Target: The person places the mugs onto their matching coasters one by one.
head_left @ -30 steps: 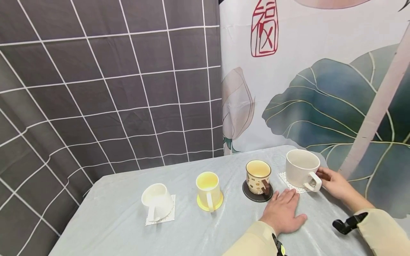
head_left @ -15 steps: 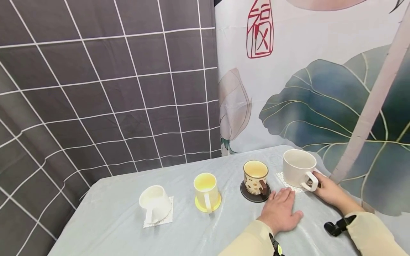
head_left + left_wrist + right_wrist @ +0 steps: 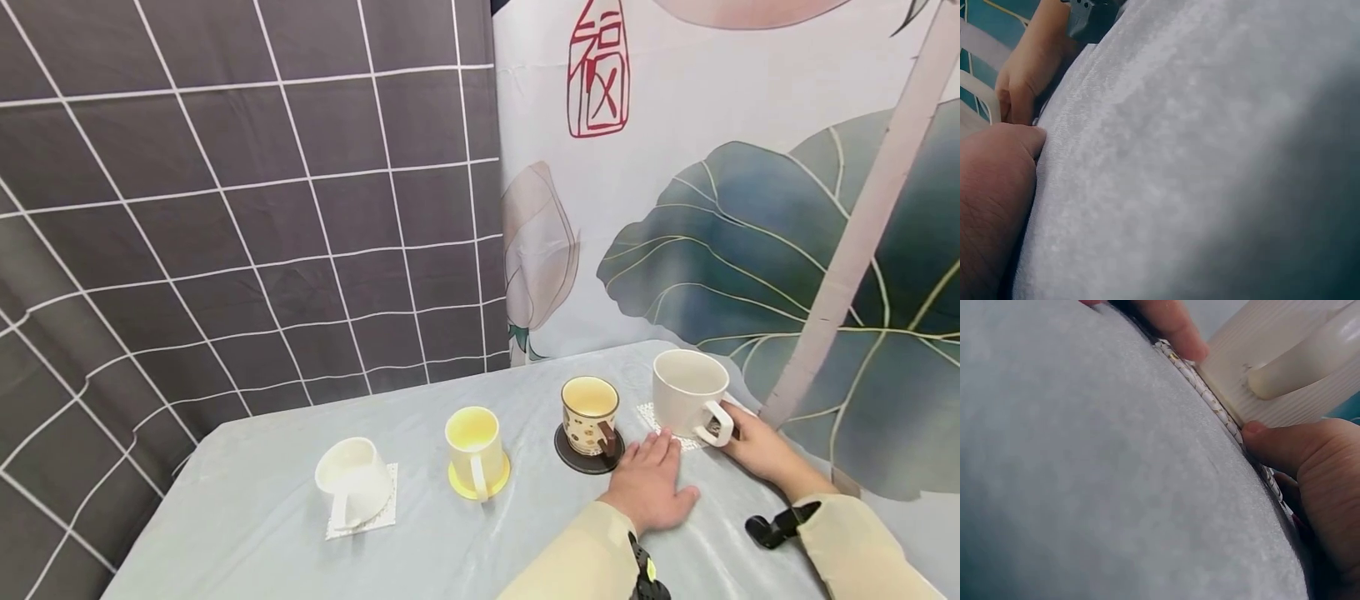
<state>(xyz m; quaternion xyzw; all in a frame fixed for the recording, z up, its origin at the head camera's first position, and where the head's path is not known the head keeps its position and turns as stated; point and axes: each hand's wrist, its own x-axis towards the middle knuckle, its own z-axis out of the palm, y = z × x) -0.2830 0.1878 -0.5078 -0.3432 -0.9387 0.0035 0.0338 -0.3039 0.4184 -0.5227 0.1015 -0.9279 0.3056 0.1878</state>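
Observation:
At the right end of the table, a large white mug stands on a white lacy coaster. My left hand lies on the table in front, fingers spread and fairly straight, one fingertip touching the mug's base by the coaster's edge. On the other side, my right hand is at the lower side of the mug, near its handle. The right wrist view has my right thumb against the mug's base, just above the patterned coaster edge. The other right fingers are mostly hidden.
Leftward stand a patterned mug with a brown handle on a dark round coaster, a pale yellow mug on a yellow coaster, and a white mug on a white square coaster. Hanging cloths border the table behind.
The head view has turned slightly right, so everything sits a little further left. My right fingers have settled lower beside the mug. The mugs stand as before on their coasters.

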